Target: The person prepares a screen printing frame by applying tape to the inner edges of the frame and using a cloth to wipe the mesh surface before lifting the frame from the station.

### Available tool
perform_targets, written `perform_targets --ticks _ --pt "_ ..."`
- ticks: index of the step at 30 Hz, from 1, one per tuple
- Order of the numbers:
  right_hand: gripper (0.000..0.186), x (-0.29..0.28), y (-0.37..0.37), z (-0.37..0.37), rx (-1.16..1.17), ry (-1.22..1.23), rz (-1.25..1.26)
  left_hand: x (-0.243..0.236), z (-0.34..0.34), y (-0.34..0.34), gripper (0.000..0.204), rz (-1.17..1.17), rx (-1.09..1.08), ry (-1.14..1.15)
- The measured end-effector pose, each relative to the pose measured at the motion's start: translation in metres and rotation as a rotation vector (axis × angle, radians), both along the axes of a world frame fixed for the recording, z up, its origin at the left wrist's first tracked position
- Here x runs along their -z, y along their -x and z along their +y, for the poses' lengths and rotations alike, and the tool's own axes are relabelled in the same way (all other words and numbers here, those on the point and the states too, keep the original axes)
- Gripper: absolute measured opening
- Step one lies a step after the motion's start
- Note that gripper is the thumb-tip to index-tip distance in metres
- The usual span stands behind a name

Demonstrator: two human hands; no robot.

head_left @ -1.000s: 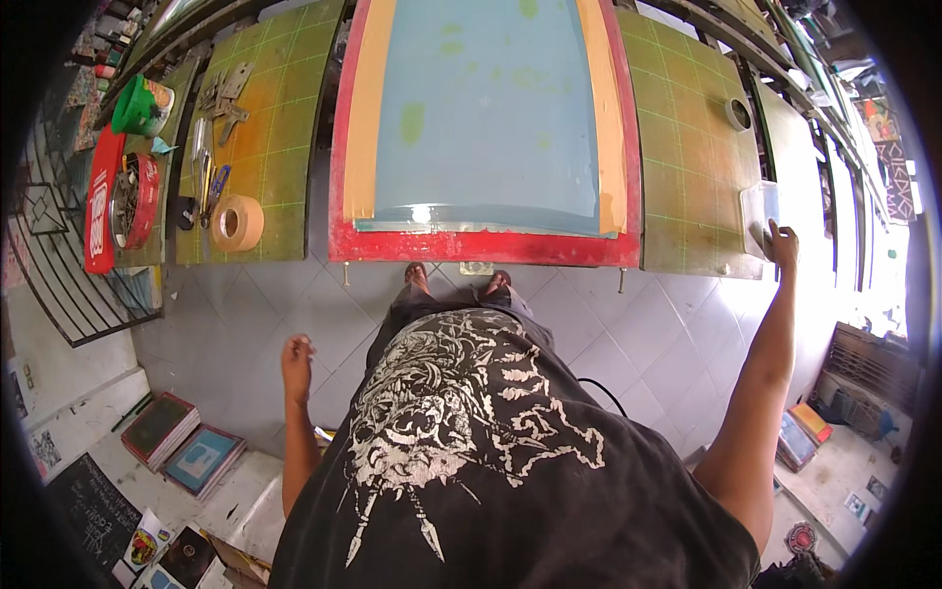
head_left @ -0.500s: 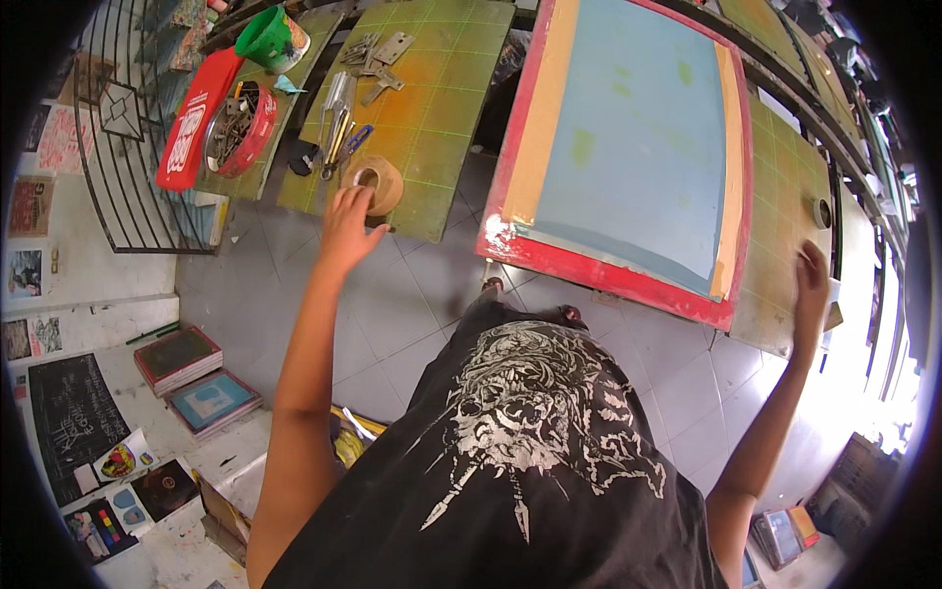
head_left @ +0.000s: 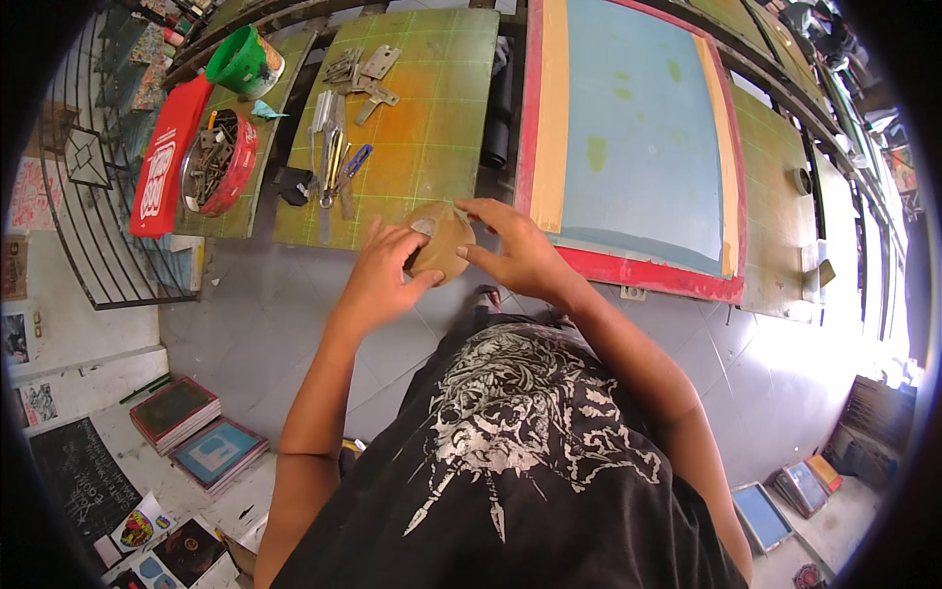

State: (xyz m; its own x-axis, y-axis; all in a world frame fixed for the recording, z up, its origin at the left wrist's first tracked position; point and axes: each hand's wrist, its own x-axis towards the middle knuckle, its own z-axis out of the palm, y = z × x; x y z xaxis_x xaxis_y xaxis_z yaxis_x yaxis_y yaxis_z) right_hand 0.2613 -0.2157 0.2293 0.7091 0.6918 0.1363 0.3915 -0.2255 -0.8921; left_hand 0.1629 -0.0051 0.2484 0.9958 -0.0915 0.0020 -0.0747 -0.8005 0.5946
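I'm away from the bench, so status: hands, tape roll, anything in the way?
Left hand gripping tape roll. Right hand at roll's right side. Nothing seen between hands and roll; blue tool lies beyond, untouched.

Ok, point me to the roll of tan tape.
In the head view, the roll of tan tape is just left of centre, between the left hand and right hand, left of the red-framed screen.

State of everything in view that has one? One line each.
Tan round tape roll, held
Left hand, gripping roll
Right hand, fingers at roll's right edge
Red round tin, open, holding small loose pieces
Green plastic bucket, open
Red-framed blue screen, flat, tan tape along both sides
Blue-handled tool, lying flat
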Motion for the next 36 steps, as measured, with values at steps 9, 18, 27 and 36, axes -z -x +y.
perform_targets --ticks 9,18,27,36 --pt "0.043 0.015 0.019 -0.009 0.139 -0.037 0.049 -0.003 -0.013 -0.004 0.038 0.025 0.097 0.047" --pt "0.032 0.015 0.018 -0.025 0.205 -0.091 0.07 -0.002 -0.021 -0.015 0.039 0.03 0.157 0.037" --pt "0.013 -0.01 0.044 -0.07 0.273 -0.089 0.394 -0.012 -0.047 -0.009 0.038 0.103 0.244 0.056" --pt "0.006 -0.038 0.069 -0.145 0.461 -0.021 0.333 -0.024 -0.083 -0.004 0.047 0.489 0.348 0.256"
